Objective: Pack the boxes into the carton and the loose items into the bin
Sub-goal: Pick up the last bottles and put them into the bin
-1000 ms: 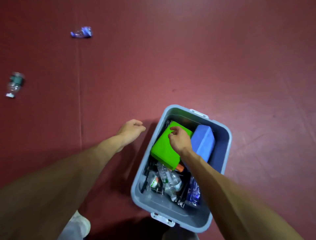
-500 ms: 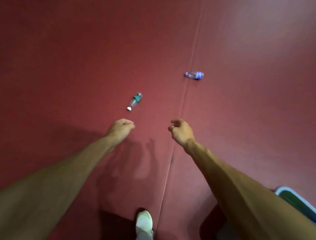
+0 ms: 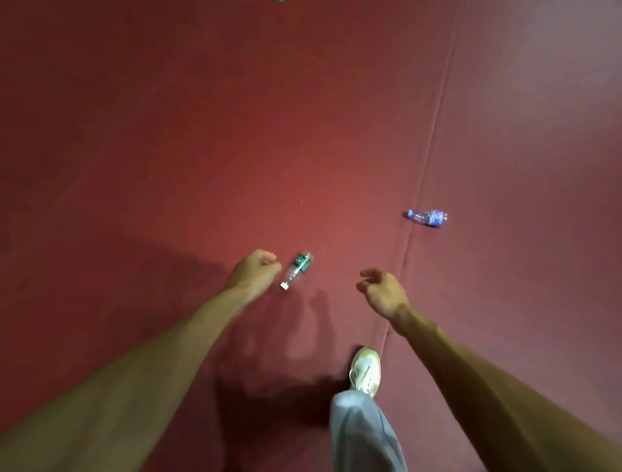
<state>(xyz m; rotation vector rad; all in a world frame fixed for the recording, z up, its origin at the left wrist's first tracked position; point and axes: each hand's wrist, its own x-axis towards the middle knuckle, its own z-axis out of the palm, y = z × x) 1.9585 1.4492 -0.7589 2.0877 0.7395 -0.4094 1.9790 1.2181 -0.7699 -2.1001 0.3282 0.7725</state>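
A clear plastic bottle with a green label (image 3: 297, 269) lies on the red floor mat, white cap toward me. My left hand (image 3: 254, 271) hangs just left of it, fingers curled into a loose fist with nothing in it. A second clear bottle with a purple label (image 3: 428, 217) lies farther off to the right, beside a seam in the mat. My right hand (image 3: 382, 291) is held out between the two bottles, fingers loosely curled and apart, holding nothing. The bin and the carton are out of view.
My right foot in a white shoe (image 3: 366, 371) and grey trouser leg (image 3: 365, 434) steps forward at the bottom centre. A seam in the mat (image 3: 424, 175) runs diagonally up to the right. A small dark green object shows at the top edge (image 3: 276, 0).
I have turned away from the grey bin, where my right hand rested on a green box, and walked toward the bottles. Both bottles now sit closer, and the bin has left the view.
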